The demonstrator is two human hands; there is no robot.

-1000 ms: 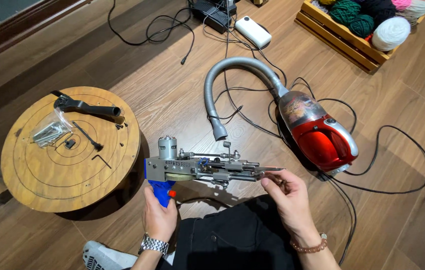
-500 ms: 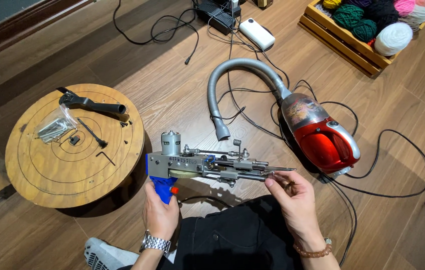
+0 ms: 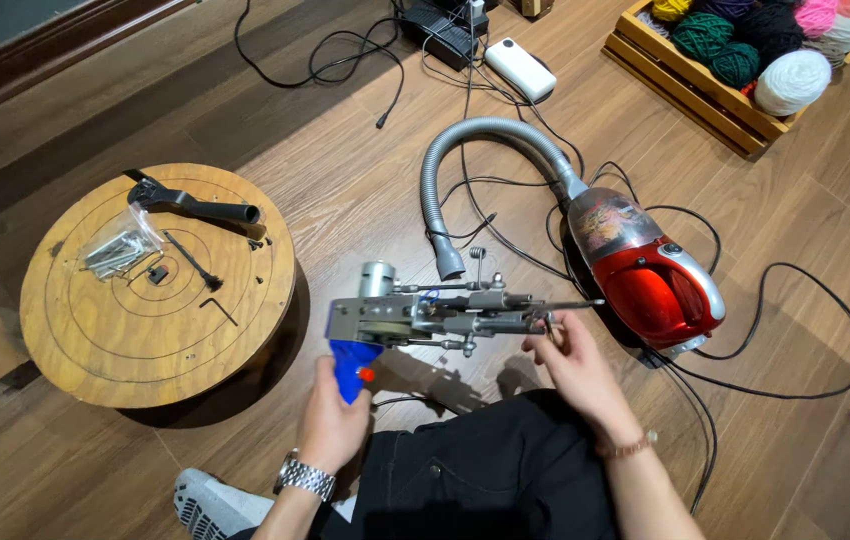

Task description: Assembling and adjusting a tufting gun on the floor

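- Left of the tufting gun (image 3: 445, 315), the round wooden worktop (image 3: 160, 285) carried a black handle part (image 3: 190, 205), a bag of screws (image 3: 117, 250) and a couple of hex keys (image 3: 195, 265). From those loose parts I judged the gun was not fully assembled.
- My left hand (image 3: 335, 415) had its grip clenched round the gun's blue handle, holding the tool level just above my lap.
- My right hand (image 3: 570, 365) pinched at the needle end of the gun, fingertips closed on a small part there; I could not tell which part. I judged this front-end adjustment to be the step under way.
- Right of the gun, the red vacuum cleaner (image 3: 650, 275) lay on the floor, with the crate of yarn (image 3: 745, 60) far beyond it.
- Against the earlier frames, the gun sat in much the same hold; only the view had shifted slightly.
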